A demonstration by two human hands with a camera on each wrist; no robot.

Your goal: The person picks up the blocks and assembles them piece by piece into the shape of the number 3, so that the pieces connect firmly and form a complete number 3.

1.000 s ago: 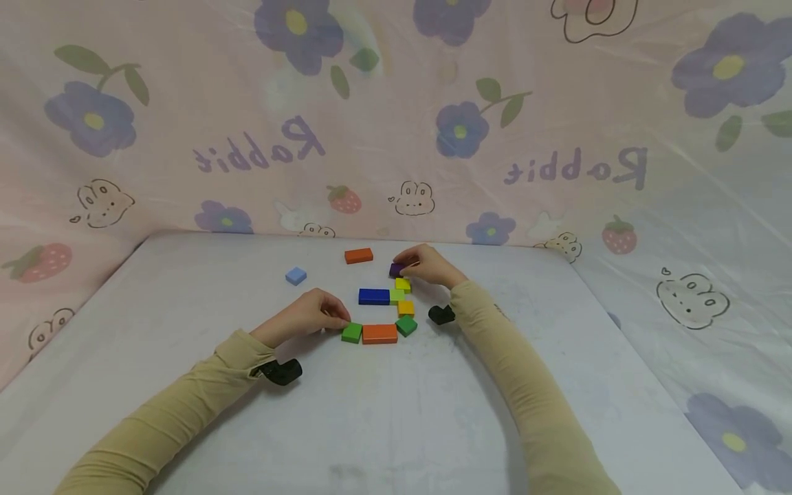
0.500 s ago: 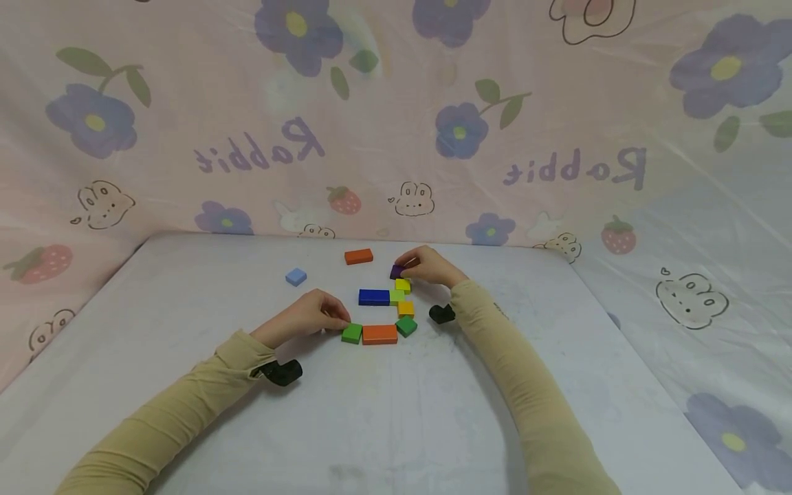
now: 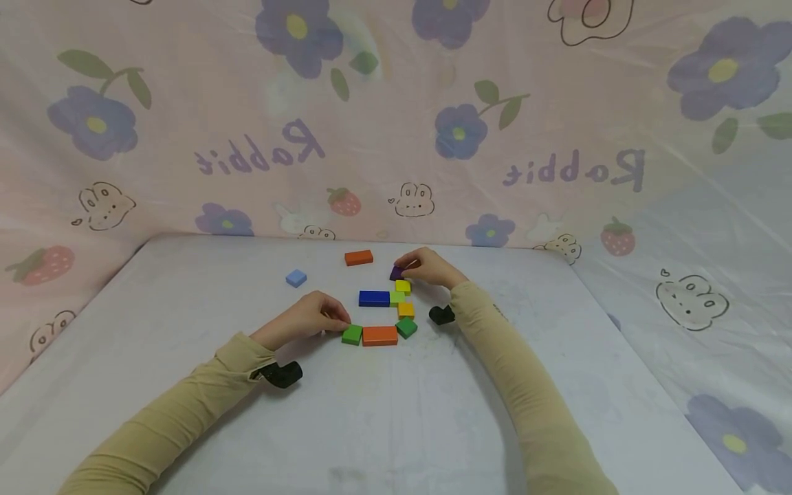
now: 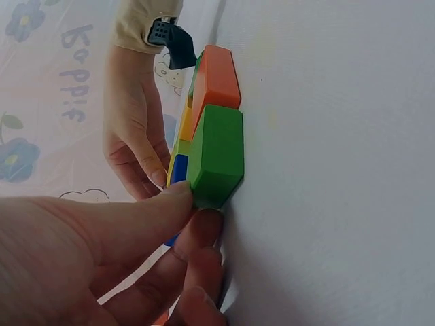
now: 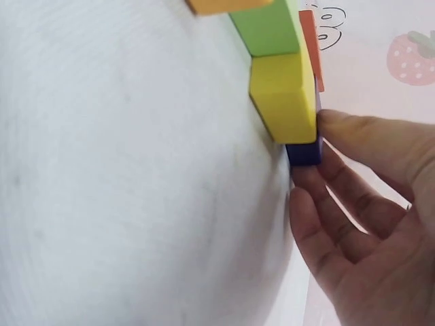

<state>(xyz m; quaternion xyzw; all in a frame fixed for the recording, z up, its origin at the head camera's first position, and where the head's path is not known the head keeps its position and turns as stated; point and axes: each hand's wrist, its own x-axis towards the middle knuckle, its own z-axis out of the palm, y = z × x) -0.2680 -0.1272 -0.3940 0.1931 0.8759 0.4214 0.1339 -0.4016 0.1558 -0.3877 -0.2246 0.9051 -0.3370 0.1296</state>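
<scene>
My left hand (image 3: 312, 314) pinches the left end of a bright green block (image 3: 352, 335). In the left wrist view the thumb lies on the upper edge of this block, with the fingers curled at its end. The block's other end touches an orange block (image 3: 380, 335). Farther back, my right hand (image 3: 430, 267) holds a purple block (image 3: 396, 273) between thumb and fingers, partly hidden by them. A yellow block (image 5: 285, 95) sits right against the purple one in the right wrist view.
A dark blue block (image 3: 374, 298) adjoins a lime block (image 3: 397, 298). An amber block (image 3: 405, 311) and a dark green block (image 3: 406, 326) continue the line. Apart lie a light blue block (image 3: 296, 278) and a red-orange block (image 3: 359, 258).
My right hand has drawn the purple block slightly nearer, up to the yellow one. My left hand stays at the bright green block.
</scene>
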